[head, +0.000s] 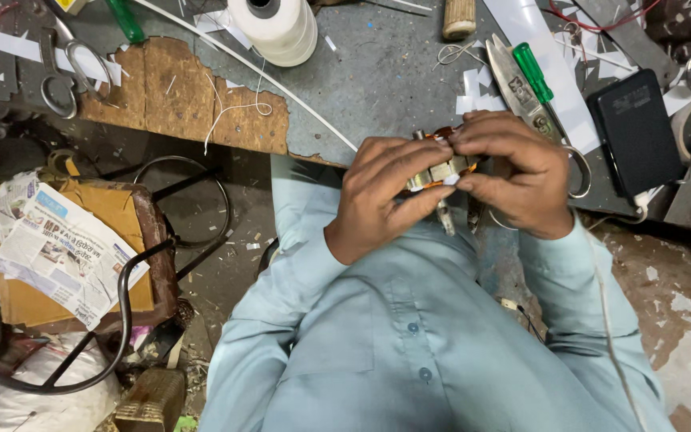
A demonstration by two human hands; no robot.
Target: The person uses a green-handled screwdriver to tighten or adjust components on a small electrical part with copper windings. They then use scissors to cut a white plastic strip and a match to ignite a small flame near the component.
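Both my hands hold a small motor armature [441, 170] with copper windings and a metal shaft, close in front of my chest at the bench's front edge. My left hand [381, 196] wraps it from the left, fingers over the top. From the right, my right hand [517, 172] pinches it, thumb and fingertips meeting on the winding. The shaft sticks out below between the hands. Most of the armature is hidden by my fingers.
The grey workbench [377, 80] carries a white thread spool [277, 28], scissors [65, 64], a green-handled screwdriver [533, 72], metal snips [513, 80], a black box [637, 132] and paper scraps. A stool with newspaper [65, 248] stands at the left.
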